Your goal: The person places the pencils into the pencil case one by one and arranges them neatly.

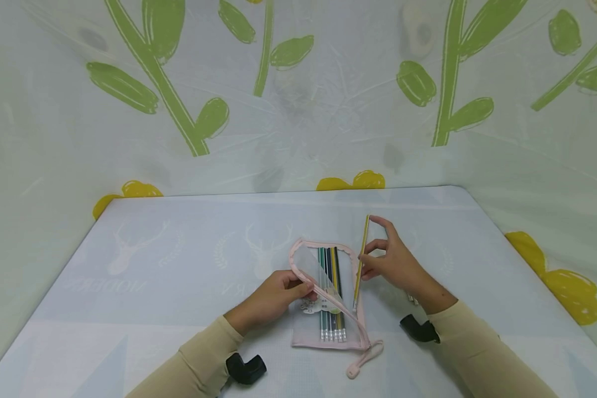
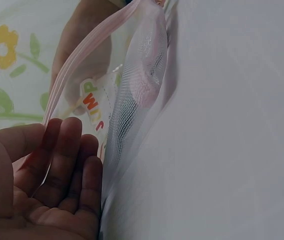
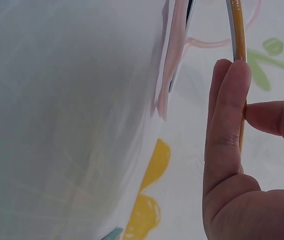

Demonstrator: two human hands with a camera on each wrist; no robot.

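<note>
A see-through mesh pencil pouch with pink zip trim lies on the table, its top opening spread. Inside, several dark, green and yellow pencils lie side by side, silver ends toward me. My left hand pinches the near edge of the opening between thumb and index finger; the left wrist view shows the pink zip edge there. A yellow pencil is held by my right hand, thumb against fingers, with the index fingertip at its upper end. That pencil slants down, its silver end at the pouch's opening.
A pink pull strap hangs off the pouch's near right corner onto the pale table. Behind the table's far edge rises a pale sheet printed with green leaves and yellow flowers. Black pieces sit at both wrists.
</note>
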